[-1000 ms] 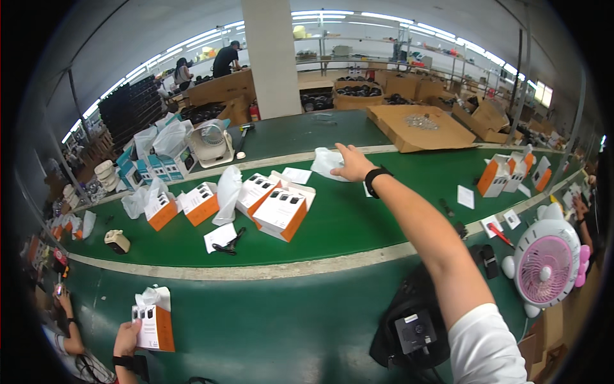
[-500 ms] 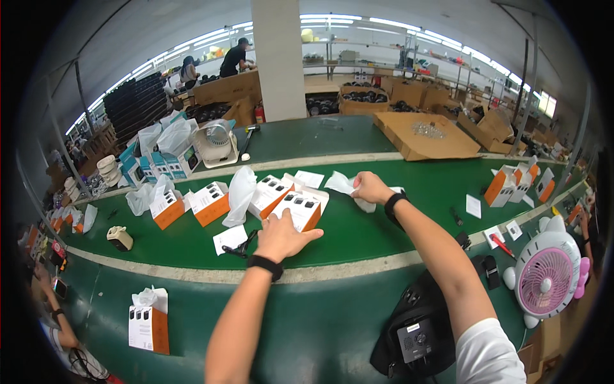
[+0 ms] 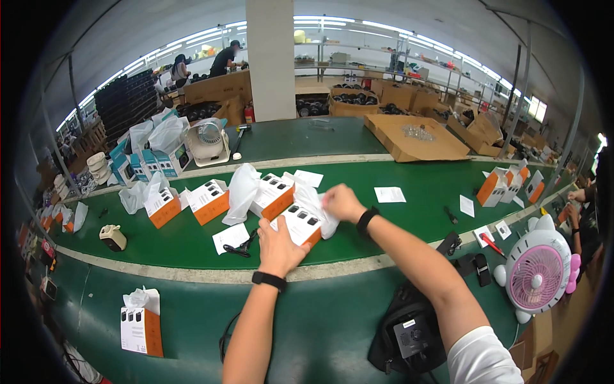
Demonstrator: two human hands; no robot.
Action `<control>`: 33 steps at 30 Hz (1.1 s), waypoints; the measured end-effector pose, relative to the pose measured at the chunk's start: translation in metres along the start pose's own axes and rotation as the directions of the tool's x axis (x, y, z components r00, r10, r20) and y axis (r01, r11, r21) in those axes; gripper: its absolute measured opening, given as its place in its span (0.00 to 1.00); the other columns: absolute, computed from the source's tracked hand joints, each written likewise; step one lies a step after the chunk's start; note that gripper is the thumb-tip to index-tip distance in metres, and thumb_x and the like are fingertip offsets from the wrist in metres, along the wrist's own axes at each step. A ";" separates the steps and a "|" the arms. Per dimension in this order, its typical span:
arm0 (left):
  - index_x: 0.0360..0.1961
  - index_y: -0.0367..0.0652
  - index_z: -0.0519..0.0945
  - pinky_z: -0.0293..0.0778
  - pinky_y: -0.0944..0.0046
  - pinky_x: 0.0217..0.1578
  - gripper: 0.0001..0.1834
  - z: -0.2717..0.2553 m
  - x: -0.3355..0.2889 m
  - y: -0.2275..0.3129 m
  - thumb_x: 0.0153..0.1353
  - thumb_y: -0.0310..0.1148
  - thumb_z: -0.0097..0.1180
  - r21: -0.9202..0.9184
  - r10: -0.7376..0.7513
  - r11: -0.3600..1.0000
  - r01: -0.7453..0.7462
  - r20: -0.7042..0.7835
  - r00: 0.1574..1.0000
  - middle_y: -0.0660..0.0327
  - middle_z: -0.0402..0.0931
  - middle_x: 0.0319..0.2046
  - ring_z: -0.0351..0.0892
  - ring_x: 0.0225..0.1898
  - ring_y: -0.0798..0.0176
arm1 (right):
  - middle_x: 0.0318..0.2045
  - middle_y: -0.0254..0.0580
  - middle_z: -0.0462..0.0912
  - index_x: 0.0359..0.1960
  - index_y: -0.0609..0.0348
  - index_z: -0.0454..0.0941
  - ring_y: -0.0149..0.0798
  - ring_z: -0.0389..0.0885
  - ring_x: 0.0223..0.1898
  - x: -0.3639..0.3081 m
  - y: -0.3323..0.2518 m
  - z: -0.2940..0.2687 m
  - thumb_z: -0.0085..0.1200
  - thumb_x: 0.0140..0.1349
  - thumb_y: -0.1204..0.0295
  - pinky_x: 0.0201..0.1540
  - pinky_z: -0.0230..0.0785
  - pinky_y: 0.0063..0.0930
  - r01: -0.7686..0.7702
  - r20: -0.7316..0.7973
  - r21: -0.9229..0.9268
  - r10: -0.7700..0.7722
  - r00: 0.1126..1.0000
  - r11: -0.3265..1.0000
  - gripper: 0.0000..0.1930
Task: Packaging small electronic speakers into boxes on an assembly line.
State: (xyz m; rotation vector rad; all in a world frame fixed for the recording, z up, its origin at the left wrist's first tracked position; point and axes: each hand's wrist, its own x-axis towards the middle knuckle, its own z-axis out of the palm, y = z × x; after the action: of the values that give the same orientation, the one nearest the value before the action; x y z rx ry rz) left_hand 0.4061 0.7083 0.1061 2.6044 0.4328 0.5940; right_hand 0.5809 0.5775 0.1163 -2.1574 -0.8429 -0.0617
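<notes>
My left hand (image 3: 279, 248) grips a small white and orange box (image 3: 303, 223) on the green belt, fingers along its left side and thumb near its front. At the box's far right end, my right hand (image 3: 344, 203) has its fingers closed on a white plastic bag (image 3: 327, 225), which hangs against the box. Just behind stands another white and orange box (image 3: 276, 196), with a puffed white bag (image 3: 244, 194) beside it. A printed sheet (image 3: 230, 237) and a coiled black cable (image 3: 244, 248) lie left of my left hand.
More orange boxes (image 3: 209, 201) stand to the left, near a cream device (image 3: 113, 237). A pink and white fan (image 3: 538, 281) and a black bag (image 3: 409, 333) are at right. Behind the belt lies a flat cardboard tray (image 3: 409, 152). Another person's hands (image 3: 574, 211) show at far right.
My right hand has brought the plastic bag leftward to the box's end. A paper sheet on the belt is now uncovered. My left hand has closed on the box, which is turned slightly.
</notes>
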 end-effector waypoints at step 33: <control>0.54 0.39 0.69 0.64 0.48 0.51 0.46 -0.285 -0.276 -0.011 0.31 0.42 0.75 0.154 0.011 0.988 0.007 -0.115 0.993 0.40 0.59 0.52 0.63 0.51 0.38 | 0.29 0.57 0.79 0.28 0.63 0.78 0.54 0.77 0.40 -0.185 -0.299 0.047 0.58 0.49 0.75 0.44 0.70 0.36 0.290 0.483 0.523 -0.559 0.674 0.801 0.05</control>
State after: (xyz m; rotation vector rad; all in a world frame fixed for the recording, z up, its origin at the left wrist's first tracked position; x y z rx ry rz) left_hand 0.0331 0.7079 0.2409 2.7253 0.5317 0.7419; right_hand 0.2504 0.6448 0.2271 -1.5207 -1.5947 0.5756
